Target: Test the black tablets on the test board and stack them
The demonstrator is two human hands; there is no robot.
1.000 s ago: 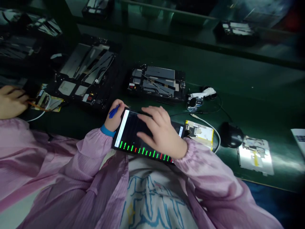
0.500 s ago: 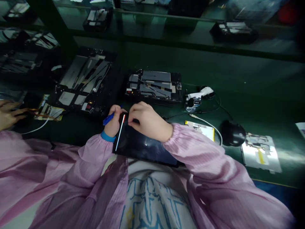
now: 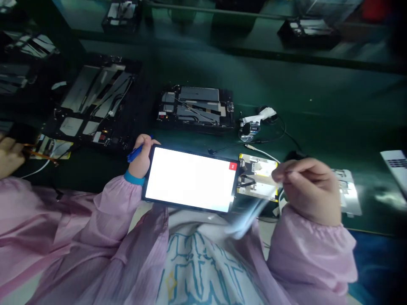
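A tablet point(image 3: 190, 180) with a lit white screen and a red mark near its upper right corner is tilted toward me. My left hand point(image 3: 141, 157) grips its left edge, and a slim blue pen-like tool point(image 3: 136, 153) is tucked in the same fingers. Off to the right, my right hand point(image 3: 310, 186) is raised with thumb and finger pinched. From the pinch trails a pale, see-through film point(image 3: 246, 218), smeared by motion. Beneath and beside that hand lies an opened panel with yellow edges point(image 3: 259, 190), next to the tablet's right side.
Stacks of opened device bodies stand at the left point(image 3: 92, 101) and centre back point(image 3: 195, 108). A white-wrapped gadget point(image 3: 251, 127) with black cable and a white cable point(image 3: 263, 152) lie right of centre. A silver panel point(image 3: 351, 197) is farther right. A co-worker's hand point(image 3: 11, 154) works at far left.
My right hand has moved from the tablet's upper left far to the right, drawing the film away. The screen has turned from dark to white. My left hand still grips the tablet.
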